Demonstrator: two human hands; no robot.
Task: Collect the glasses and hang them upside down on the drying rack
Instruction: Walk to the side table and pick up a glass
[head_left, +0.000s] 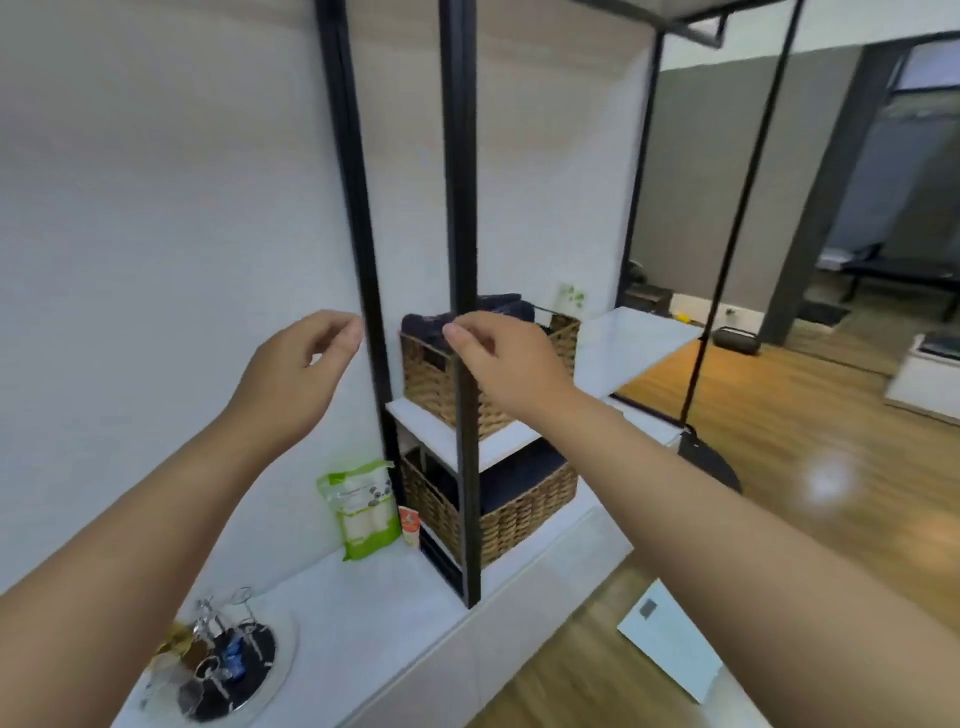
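Note:
A round drying rack with metal prongs stands on the white counter at the lower left. Glasses seem to hang on its left side, but they are blurred. My left hand is raised in front of the wall, fingers loosely curled, holding nothing. My right hand is raised in front of the upper wicker basket, fingers bent, with nothing in it. Both hands are well above the rack.
A black-framed shelf unit holds two wicker baskets with dark cloth; the lower basket sits near the counter. A green packet and a small tube lean by the wall. Wooden floor and a white scale lie to the right.

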